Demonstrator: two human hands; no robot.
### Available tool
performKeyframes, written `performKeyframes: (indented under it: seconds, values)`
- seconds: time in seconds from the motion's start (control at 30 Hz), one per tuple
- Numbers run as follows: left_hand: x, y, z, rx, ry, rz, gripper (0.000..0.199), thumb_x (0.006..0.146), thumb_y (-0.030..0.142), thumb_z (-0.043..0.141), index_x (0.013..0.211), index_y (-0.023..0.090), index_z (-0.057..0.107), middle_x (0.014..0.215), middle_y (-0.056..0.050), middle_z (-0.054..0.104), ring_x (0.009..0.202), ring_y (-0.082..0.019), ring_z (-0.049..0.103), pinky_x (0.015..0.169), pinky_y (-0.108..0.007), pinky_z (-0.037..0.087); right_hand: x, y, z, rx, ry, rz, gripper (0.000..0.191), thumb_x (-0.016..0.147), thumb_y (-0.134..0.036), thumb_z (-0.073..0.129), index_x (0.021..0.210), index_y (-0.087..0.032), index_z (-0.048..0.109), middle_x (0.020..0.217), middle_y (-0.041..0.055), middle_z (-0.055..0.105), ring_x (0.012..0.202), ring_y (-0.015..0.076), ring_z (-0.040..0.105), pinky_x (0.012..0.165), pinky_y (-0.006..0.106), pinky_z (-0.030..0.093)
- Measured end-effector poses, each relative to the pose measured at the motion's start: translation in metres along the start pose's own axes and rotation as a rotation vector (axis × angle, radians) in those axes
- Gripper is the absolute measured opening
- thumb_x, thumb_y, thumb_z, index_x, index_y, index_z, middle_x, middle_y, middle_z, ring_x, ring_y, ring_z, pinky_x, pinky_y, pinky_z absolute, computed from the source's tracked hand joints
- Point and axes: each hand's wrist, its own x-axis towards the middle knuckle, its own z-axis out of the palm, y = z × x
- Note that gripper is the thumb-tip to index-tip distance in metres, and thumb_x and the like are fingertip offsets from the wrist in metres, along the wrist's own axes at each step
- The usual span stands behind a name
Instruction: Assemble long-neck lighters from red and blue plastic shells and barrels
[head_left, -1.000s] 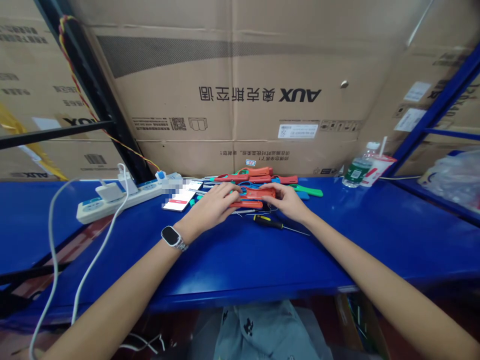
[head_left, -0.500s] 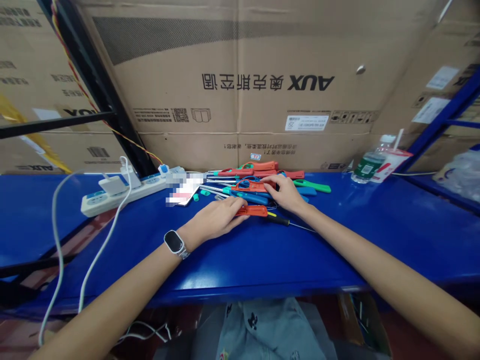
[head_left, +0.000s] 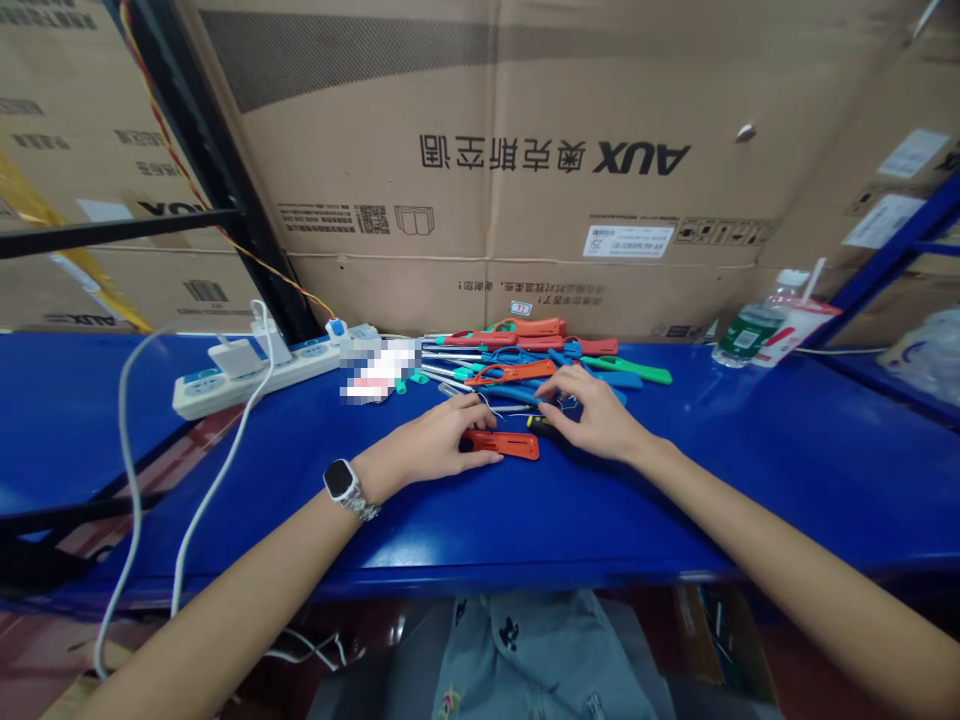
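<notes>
Cardboard (head_left: 637, 90) backs blue table (head_left: 480, 525); left hand (head_left: 427, 438) holds orange casing (head_left: 514, 446), right hand's (head_left: 596, 415) grip unclear.

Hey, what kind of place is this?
Probably a storeroom or workshop corner: a large AUX carton stands behind a blue work surface, which holds a power strip and a screwdriver.

1 orange handle shell (head_left: 511, 446), hollow side up, in left hand (head_left: 431, 438).
</notes>
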Motion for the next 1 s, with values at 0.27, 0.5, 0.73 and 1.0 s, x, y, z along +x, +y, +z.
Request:
performKeyframes:
  seconds: [0.27,0.5,0.73,1.0]
  values:
    - [0.007,-0.018,-0.009,-0.008,0.239,0.043,0.015,0.098,0.024,0.052,0.098,0.020,0.066,0.094,-0.006,0.066,0.086,-0.020,0.066,0.080,-0.036,0.057,0.030,-0.004,0.001,-0.109,-0.255,0.081,0.005,0.090,-0.023,0.070,0.089,-0.024,0.075,0.087,0.0072,0.070,0.091,0.0267,0.065,0.081,0.040,0.049]
    - [0.002,-0.061,-0.025,0.241,0.236,-0.097,0.020,0.089,0.010,0.051,0.101,0.018,0.066,0.102,-0.009,0.067,0.100,-0.026,0.065,0.091,-0.044,0.056,0.068,-0.021,0.019,-0.236,-0.404,0.105,0.006,0.082,-0.022,0.076,0.077,-0.024,0.075,0.082,0.0083,0.075,0.078,0.0272,0.066,0.070,0.037,0.040]
    - [0.008,-0.067,-0.027,0.340,0.117,-0.117,0.025,0.090,0.010,0.056,0.111,0.015,0.070,0.106,-0.013,0.068,0.100,-0.029,0.066,0.091,-0.044,0.056,0.075,-0.032,0.042,-0.212,-0.328,0.147,0.035,0.091,-0.037,0.073,0.060,-0.023,0.063,0.066,0.0064,0.068,0.074,0.0259,0.064,0.076,0.039,0.041]
    - [0.005,-0.058,-0.021,0.265,0.172,-0.089,0.027,0.088,0.008,0.056,0.109,0.017,0.070,0.105,-0.010,0.065,0.102,-0.027,0.064,0.092,-0.044,0.055,0.065,-0.022,0.041,0.013,-0.179,0.207,0.022,0.090,-0.016,0.062,0.069,-0.021,0.063,0.068,0.0018,0.066,0.065,0.0177,0.057,0.067,0.034,0.039]
